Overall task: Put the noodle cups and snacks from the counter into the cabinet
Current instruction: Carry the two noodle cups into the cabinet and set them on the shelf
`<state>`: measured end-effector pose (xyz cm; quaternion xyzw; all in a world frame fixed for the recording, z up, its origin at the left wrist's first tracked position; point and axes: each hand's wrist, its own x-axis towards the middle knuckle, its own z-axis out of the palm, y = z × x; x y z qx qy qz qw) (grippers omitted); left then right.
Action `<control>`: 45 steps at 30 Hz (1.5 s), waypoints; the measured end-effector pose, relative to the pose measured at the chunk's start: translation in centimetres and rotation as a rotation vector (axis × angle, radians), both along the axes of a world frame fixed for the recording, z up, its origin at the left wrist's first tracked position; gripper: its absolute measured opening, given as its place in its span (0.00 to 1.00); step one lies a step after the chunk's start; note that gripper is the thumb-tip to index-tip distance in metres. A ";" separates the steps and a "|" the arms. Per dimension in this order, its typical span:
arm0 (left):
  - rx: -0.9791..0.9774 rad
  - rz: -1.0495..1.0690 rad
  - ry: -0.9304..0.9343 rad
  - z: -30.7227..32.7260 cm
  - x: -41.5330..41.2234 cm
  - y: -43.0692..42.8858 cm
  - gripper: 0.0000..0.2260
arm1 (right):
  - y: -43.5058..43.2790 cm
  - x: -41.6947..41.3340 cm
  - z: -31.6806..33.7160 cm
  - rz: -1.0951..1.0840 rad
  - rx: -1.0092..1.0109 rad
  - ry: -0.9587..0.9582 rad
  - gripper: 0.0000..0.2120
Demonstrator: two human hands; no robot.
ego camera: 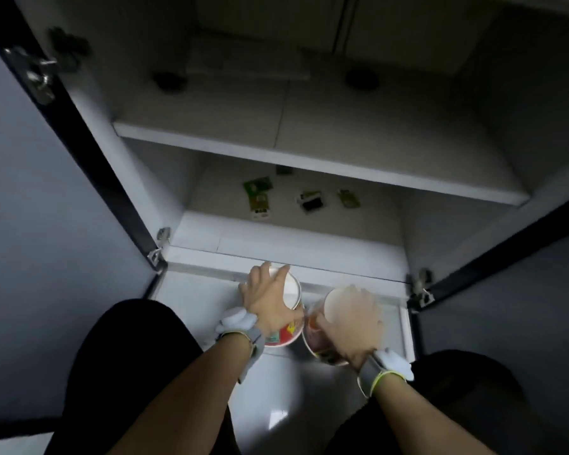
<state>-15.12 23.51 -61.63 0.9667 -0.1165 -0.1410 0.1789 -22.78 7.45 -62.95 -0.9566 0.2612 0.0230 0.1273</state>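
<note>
I look down into a low cabinet [309, 247] with both doors swung open. My left hand [270, 300] grips a noodle cup [289, 330] with a white lid and red and green print, held just in front of the cabinet's bottom edge. My right hand [355, 323] grips a second noodle cup [316, 339] with a pale lid and red sides, right beside the first; the two cups nearly touch. Several small snack packets [258, 195] lie flat at the back of the bottom shelf.
A white middle shelf [309, 159] spans the cabinet above the bottom compartment. The left door [46, 192] and right door [523, 290] stand open on metal hinges. My dark-trousered knees [128, 372] flank the pale floor below the hands.
</note>
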 end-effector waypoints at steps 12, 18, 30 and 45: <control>-0.167 -0.121 -0.419 18.4 -4.6 -2.8 0.40 | -5.1 -4.1 18.7 -0.021 -0.145 -0.451 0.43; -0.236 -0.181 -0.579 24.2 -1.4 -8.1 0.39 | -10.2 0.0 25.8 -0.008 -0.262 -0.619 0.39; -0.206 -0.133 -0.532 23.7 16.2 -20.9 0.41 | -21.9 16.1 24.9 -0.009 -0.308 -0.458 0.38; -0.142 -0.234 -0.658 23.5 14.7 -19.4 0.33 | -20.5 13.4 23.3 0.116 -0.511 -0.496 0.34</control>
